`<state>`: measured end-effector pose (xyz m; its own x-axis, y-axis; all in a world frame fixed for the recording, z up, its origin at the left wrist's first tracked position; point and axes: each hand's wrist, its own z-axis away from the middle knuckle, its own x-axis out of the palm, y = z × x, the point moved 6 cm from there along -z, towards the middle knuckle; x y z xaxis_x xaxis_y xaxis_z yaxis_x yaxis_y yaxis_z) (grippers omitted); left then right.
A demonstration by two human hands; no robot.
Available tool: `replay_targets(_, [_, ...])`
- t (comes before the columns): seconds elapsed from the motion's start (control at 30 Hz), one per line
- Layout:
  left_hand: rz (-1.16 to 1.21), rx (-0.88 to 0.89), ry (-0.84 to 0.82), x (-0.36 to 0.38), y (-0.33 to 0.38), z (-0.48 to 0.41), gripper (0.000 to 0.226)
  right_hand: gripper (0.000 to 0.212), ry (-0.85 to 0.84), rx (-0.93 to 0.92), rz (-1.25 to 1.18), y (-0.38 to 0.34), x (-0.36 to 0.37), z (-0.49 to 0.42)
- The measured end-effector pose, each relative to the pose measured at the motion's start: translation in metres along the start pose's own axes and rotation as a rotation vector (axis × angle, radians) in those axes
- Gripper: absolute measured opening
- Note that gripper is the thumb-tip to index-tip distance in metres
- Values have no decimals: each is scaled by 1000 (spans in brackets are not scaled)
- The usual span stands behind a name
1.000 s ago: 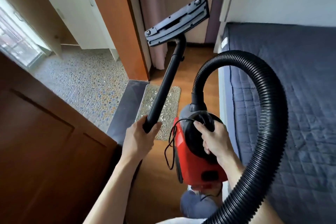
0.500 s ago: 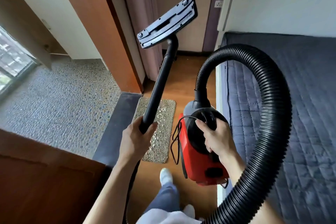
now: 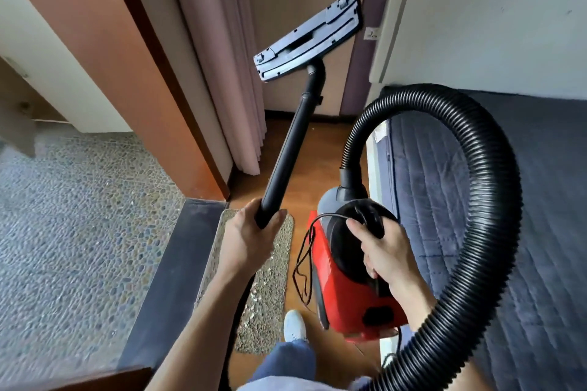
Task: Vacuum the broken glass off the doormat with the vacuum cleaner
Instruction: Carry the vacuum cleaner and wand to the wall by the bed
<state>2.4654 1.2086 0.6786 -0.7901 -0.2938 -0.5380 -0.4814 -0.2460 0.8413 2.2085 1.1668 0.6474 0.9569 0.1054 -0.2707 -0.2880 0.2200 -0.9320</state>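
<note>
Item: wand [image 3: 292, 149], my left hand [image 3: 249, 240] wrapped round it; right hand [image 3: 390, 255] clasps the vacuum cleaner [image 3: 346, 295]. Doormat [image 3: 279, 263] below, flecks [image 3: 257, 294] probably glass. I'd lower the raised head [image 3: 309, 36] flat first.

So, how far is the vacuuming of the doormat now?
Done: the left hand grips the wand, the right hand holds the red body. In hand: the head is raised in the air, not on the doormat. Left: all the suction; glass bits lie on it.
</note>
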Motion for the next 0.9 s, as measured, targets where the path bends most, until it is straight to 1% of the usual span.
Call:
replay_targets(0.1, [27,25,2,-5,13,-54,13,31,28,-22,-21,-27,5,-47])
replay_targets(0.2, [2,57,19,-10,20,-90,16,27,51,-4,-76,-45,6,-84])
replay_targets(0.37, [1,52,42,-7,23,-150,16,30,83,10,-95,-62,8,-146])
replay_targets(0.47, [-4,19,50,3,21,-178,27,30,84,9,-99,-67,6,-177])
replay_targets(0.5, [-11,9,55,6,23,-190,29,28,82,10,-102,-71,6,-190])
replay_targets(0.57, [-20,-2,50,15,29,-219,25,27,80,18,-109,-79,5,-220])
replay_targets(0.73, [-66,38,41,50,53,-302,21,30,63,21,-127,-90,2,-308])
replay_targets(0.8, [-82,35,40,68,64,-341,24,31,58,23,-117,-98,-3,-351])
replay_targets(0.9, [-62,4,13,90,80,-393,34,31,30,7,-90,-112,-11,-407])
